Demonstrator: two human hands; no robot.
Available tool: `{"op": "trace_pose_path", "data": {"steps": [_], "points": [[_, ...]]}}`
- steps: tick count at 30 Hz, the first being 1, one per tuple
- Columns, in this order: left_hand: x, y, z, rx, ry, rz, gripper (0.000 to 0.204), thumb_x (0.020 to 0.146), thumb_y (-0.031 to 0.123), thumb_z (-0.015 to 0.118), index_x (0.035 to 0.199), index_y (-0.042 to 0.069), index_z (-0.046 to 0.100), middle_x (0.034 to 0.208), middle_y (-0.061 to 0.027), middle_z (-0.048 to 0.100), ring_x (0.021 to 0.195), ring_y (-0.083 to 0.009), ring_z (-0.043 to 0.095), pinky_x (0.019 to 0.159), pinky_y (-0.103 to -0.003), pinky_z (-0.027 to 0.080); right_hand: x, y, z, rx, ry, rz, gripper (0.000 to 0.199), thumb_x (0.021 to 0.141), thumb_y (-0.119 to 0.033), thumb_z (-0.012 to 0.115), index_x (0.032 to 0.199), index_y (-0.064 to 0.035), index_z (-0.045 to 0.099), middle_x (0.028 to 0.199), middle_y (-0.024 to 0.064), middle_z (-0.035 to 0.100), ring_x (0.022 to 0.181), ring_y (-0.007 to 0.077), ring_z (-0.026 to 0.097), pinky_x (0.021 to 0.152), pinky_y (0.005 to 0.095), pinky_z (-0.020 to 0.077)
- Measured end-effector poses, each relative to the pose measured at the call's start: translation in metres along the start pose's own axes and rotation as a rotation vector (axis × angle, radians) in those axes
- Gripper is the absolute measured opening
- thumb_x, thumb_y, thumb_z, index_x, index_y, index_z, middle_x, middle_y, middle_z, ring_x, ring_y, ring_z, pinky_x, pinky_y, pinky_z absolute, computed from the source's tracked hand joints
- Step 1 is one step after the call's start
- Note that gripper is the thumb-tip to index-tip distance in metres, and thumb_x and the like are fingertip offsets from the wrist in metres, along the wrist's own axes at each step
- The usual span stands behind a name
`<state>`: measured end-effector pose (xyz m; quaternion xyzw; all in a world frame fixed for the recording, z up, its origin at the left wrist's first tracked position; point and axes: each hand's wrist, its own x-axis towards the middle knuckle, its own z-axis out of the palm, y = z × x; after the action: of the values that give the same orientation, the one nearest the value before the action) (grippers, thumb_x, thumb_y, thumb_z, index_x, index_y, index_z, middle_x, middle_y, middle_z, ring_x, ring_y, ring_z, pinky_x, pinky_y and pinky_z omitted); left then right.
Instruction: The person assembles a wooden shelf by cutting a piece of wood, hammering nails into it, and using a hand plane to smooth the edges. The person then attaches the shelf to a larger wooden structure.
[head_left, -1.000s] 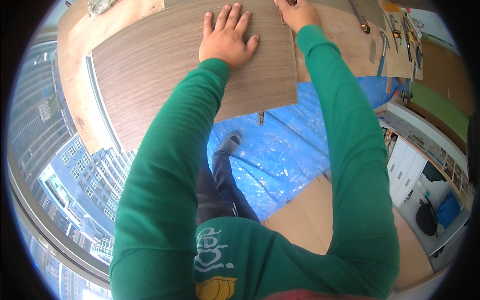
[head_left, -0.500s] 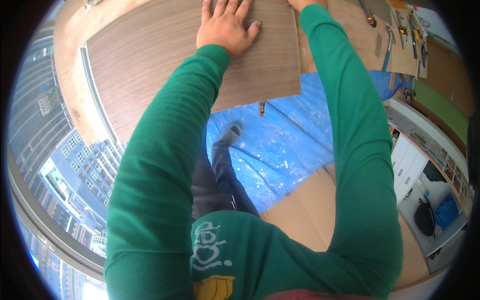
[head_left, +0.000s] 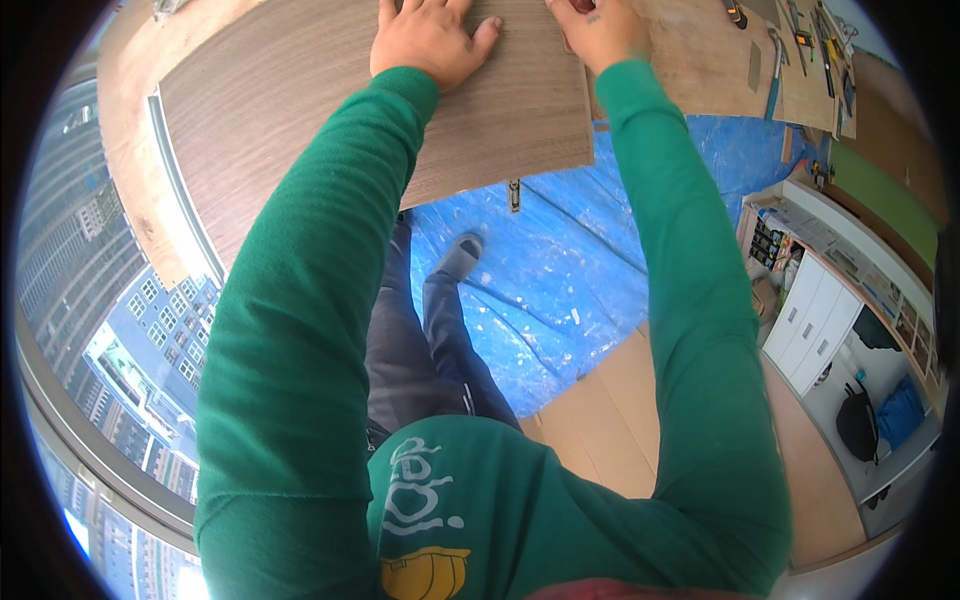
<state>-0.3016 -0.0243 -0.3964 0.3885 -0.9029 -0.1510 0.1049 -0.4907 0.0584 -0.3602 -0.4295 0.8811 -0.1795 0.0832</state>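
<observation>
A brown wood-grain panel [head_left: 300,110] lies across the wooden worktop. My left hand [head_left: 425,42] rests flat on it near the far edge of the view, fingers spread and the thumb pointing right. At the panel's right edge, my right hand [head_left: 608,32] is closed, with thumb and fingers bent together. A small dark reddish bit shows between them, too little to name, and the fingertips are partly cut off by the top of the picture. A metal cabinet hinge [head_left: 515,195] sticks out below the panel's near edge.
On the worktop's right side lie a hammer [head_left: 774,75] and several other hand tools. Blue plastic sheeting [head_left: 560,270] covers the floor, with cardboard [head_left: 600,410] nearer me. A white cabinet [head_left: 808,325] stands at right; a window [head_left: 130,420] is at left.
My right hand has come nearer, down along the panel's right edge, and more of it shows. My left hand stays flat on the panel; the whole view has shifted slightly.
</observation>
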Motion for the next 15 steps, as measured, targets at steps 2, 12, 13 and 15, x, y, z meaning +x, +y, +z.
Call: {"op": "trace_pose_path", "data": {"steps": [2, 12, 13, 15], "points": [[-0.001, 0.002, 0.000, 0.003, -0.004, -0.003, 0.068, 0.100, 0.048, 0.049, 0.157, 0.011, 0.042, 0.169, -0.0122, 0.031, 0.158, -0.0270, 0.023, 0.130, -0.050, 0.011, -0.027, -0.002, -0.010, 0.000, -0.024, 0.039, 0.048, 0.089, -0.045, 0.073, 0.113, -0.0037, 0.073, 0.108, 0.0235, 0.074, 0.101, 0.0420, 0.071, 0.090, 0.0501, 0.0557], [0.000, 0.001, 0.000, 0.012, 0.012, 0.013, 0.068, 0.100, 0.049, 0.049, 0.157, 0.011, 0.043, 0.169, -0.0122, 0.033, 0.158, -0.0278, 0.025, 0.130, -0.051, 0.012, -0.158, 0.060, -0.011, -0.088, -0.056, 0.010, 0.053, 0.086, -0.052, 0.077, 0.098, -0.0025, 0.064, 0.097, 0.0187, 0.065, 0.089, 0.0411, 0.065, 0.074, 0.0510, 0.0536], [0.000, 0.001, 0.001, 0.014, 0.017, 0.019, 0.068, 0.100, 0.049, 0.049, 0.157, 0.012, 0.043, 0.169, -0.0122, 0.033, 0.158, -0.0278, 0.025, 0.130, -0.051, 0.012, -0.173, 0.062, -0.015, -0.080, -0.063, 0.032, 0.051, 0.086, -0.050, 0.078, 0.098, -0.0022, 0.064, 0.096, 0.0189, 0.064, 0.088, 0.0413, 0.064, 0.073, 0.0506, 0.0532], [-0.002, 0.000, 0.000, 0.025, 0.026, 0.026, 0.068, 0.100, 0.049, 0.049, 0.157, 0.011, 0.043, 0.169, -0.0122, 0.033, 0.158, -0.0280, 0.025, 0.130, -0.051, 0.012, -0.205, 0.068, -0.024, -0.064, -0.076, 0.069, 0.048, 0.085, -0.045, 0.080, 0.096, -0.0017, 0.063, 0.094, 0.0194, 0.063, 0.087, 0.0416, 0.063, 0.073, 0.0500, 0.0524]]}}
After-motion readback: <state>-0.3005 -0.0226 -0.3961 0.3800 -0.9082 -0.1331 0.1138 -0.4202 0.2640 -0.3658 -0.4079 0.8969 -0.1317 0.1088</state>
